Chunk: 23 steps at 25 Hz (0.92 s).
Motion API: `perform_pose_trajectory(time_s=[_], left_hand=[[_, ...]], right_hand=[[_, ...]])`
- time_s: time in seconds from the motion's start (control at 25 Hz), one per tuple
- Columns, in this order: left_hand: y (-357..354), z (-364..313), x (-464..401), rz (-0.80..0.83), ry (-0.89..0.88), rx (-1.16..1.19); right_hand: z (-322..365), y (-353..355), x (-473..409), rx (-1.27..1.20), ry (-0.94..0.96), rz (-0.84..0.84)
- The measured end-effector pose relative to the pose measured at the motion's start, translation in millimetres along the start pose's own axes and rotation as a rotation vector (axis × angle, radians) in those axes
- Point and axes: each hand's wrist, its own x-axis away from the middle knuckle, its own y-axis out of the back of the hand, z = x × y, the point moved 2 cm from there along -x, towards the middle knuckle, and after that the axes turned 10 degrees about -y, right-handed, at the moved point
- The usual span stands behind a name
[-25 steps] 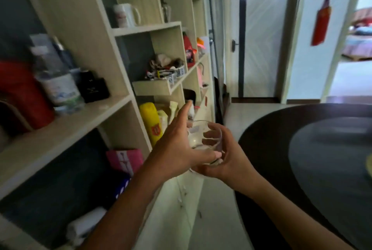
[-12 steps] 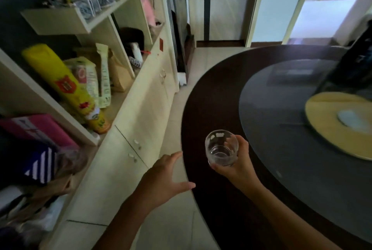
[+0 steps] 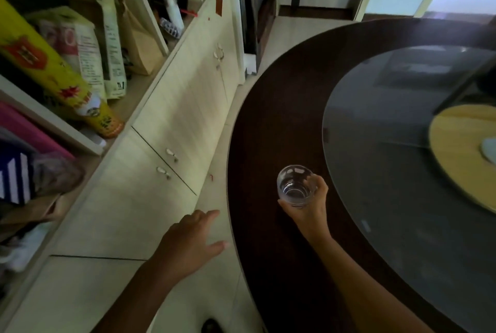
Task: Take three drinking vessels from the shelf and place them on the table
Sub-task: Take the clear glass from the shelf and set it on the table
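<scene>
A clear drinking glass (image 3: 294,185) stands upright in my right hand (image 3: 311,205), which grips it from the right and from below, over the dark rim of the round table (image 3: 257,128). Whether the glass touches the tabletop I cannot tell. My left hand (image 3: 192,242) hangs open over the floor, between the shelf unit (image 3: 150,83) and the table edge, holding nothing. No other drinking vessel shows in this view.
A glass turntable (image 3: 375,145) covers the table's middle, with a yellow round board (image 3: 461,150) on it at the right. The shelf at left holds a yellow bottle (image 3: 53,69), packets and a paper bag above cabinet doors (image 3: 171,128). A narrow tiled floor strip separates cabinet and table.
The view has dropped from the upper shelves to the table. My left hand let go of the glass and lowered; my right hand carried the glass over the table's rim.
</scene>
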Motion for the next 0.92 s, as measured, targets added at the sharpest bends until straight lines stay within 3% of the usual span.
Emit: perform_pose_trajectory(time_s=[0.64,0.92], left_hand=[[-5,3,11,-0.074,0.0,-0.028],[1,6,33,-0.12,-0.015,-0.029]], right_hand=[[-10,-20,-1,0.019,-0.091,-0.055],[-4,-1,52,0.173,-0.328,0.015]])
